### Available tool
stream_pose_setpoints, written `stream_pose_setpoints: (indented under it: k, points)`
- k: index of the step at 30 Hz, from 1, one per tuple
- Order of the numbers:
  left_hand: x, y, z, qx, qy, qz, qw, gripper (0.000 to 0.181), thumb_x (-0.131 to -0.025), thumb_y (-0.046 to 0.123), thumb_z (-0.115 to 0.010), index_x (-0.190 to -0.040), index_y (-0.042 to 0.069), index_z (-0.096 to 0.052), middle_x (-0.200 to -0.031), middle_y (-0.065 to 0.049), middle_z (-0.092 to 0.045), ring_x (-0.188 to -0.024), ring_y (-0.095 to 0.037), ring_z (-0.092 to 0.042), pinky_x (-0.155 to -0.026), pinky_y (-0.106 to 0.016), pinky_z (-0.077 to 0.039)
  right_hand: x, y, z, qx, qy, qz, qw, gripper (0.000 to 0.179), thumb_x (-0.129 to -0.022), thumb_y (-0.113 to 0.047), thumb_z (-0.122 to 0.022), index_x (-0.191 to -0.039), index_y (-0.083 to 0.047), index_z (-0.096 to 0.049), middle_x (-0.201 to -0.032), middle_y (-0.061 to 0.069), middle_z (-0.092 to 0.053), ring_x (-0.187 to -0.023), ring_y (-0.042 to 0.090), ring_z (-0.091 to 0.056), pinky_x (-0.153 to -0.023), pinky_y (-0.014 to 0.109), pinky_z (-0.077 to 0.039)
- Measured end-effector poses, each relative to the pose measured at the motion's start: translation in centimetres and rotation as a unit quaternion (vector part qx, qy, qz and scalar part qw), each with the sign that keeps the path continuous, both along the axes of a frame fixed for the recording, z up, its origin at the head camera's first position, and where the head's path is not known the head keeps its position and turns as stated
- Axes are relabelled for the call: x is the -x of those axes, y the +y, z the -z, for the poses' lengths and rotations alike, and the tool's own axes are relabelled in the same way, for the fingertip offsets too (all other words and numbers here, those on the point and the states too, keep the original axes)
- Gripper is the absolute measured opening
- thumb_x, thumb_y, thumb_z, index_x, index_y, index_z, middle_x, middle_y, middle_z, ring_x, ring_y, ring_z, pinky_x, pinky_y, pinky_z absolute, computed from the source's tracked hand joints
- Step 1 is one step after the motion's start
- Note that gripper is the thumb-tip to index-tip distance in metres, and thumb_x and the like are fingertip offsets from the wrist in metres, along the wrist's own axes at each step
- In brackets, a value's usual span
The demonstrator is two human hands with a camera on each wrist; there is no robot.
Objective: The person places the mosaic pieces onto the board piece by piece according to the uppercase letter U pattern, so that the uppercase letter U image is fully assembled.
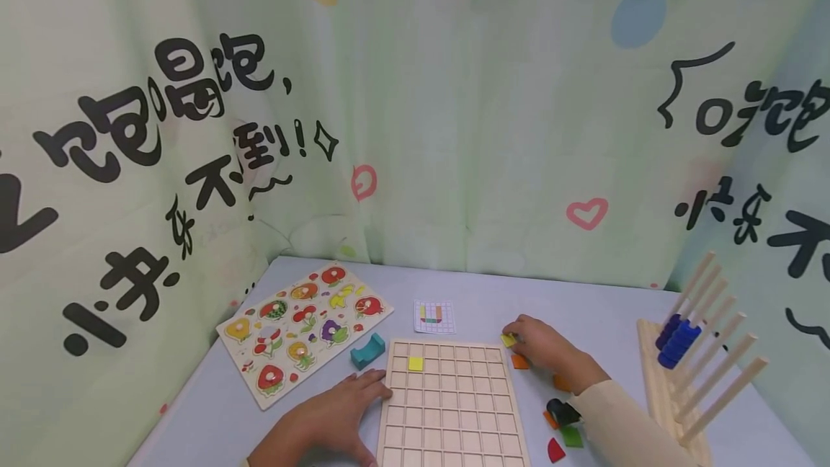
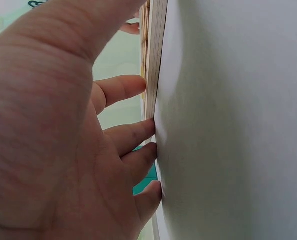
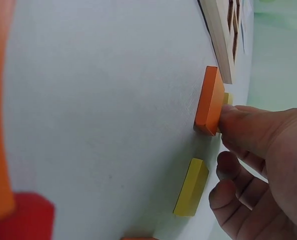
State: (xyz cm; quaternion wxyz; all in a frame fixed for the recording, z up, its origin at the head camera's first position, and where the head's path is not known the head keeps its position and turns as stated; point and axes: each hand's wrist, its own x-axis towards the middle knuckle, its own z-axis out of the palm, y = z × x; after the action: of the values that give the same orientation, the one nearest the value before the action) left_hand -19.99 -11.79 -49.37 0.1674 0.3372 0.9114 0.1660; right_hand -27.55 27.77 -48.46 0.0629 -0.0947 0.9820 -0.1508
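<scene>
My left hand (image 1: 337,409) rests on the table with its fingertips against the left edge of the wooden grid board (image 1: 452,402). In the left wrist view, relaxed, spread fingers (image 2: 126,90) touch the board's side. One yellow square (image 1: 416,364) sits in an upper cell of the grid. Just off the board's top right corner, my right hand (image 1: 541,344) pinches a yellow block (image 1: 509,340) between thumb and fingers. An orange block (image 3: 209,102) stands right by the thumb and partly hides that yellow block. Another yellow block (image 3: 192,189) lies under the curled fingers in the right wrist view.
A pattern card (image 1: 449,324) lies beyond the grid board. To the left are a teal curved block (image 1: 368,352) and a fruit puzzle board (image 1: 289,308). Green (image 1: 572,437), red (image 1: 555,450) and dark pieces lie by the right forearm. A pegged wooden stand (image 1: 661,380) with blue rings is far right.
</scene>
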Motion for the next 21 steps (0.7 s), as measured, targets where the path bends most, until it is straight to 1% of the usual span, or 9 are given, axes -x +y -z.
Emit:
stream_pose_setpoints:
  k: [7, 12, 16, 21]
  points:
    - [-0.05, 0.01, -0.01, -0.001, -0.001, 0.000, 1.0000, 0.091, -0.057, 0.074, -0.077, -0.134, 0.035, -0.049, -0.152, 0.003, -0.036, -0.143, -0.020, -0.026, -0.113, -0.050, -0.027, -0.07, 0.34, 0.15, 0.009, 0.019, -0.013, 0.9997, 0.021, -0.088, -0.007, -0.071, -0.108, -0.009, -0.070, -0.107, 0.001, -0.059, -0.099, 0.021, -0.055, -0.093, 0.044, -0.050]
    - [-0.21, -0.02, -0.17, -0.002, 0.004, 0.005, 1.0000, 0.090, -0.058, 0.072, -0.078, -0.134, 0.033, -0.050, -0.152, 0.001, -0.036, -0.143, -0.021, -0.027, -0.112, -0.050, -0.028, -0.25, 0.29, 0.02, 0.028, 0.009, -0.001, 0.9996, 0.020, -0.088, -0.007, -0.070, -0.109, -0.009, -0.069, -0.109, 0.001, -0.060, -0.100, 0.023, -0.055, -0.093, 0.046, -0.049]
    - [-0.22, 0.00, -0.20, -0.002, 0.003, 0.003, 1.0000, 0.090, -0.058, 0.073, -0.078, -0.134, 0.033, -0.050, -0.152, 0.002, -0.036, -0.143, -0.021, -0.027, -0.112, -0.050, -0.028, -0.26, 0.22, 0.01, 0.037, 0.003, 0.007, 0.9993, 0.021, -0.089, -0.009, -0.070, -0.110, -0.009, -0.068, -0.109, 0.002, -0.060, -0.098, 0.023, -0.054, -0.092, 0.047, -0.050]
    - [-0.23, 0.09, -0.30, -0.002, 0.000, 0.000, 1.0000, 0.091, -0.058, 0.073, -0.078, -0.134, 0.033, -0.050, -0.152, 0.002, -0.036, -0.142, -0.021, -0.027, -0.112, -0.050, -0.028, -0.18, 0.04, -0.07, 0.031, -0.004, 0.014, 0.9994, 0.021, -0.089, -0.012, -0.071, -0.111, -0.010, -0.068, -0.105, 0.000, -0.060, -0.093, 0.021, -0.054, -0.090, 0.045, -0.051]
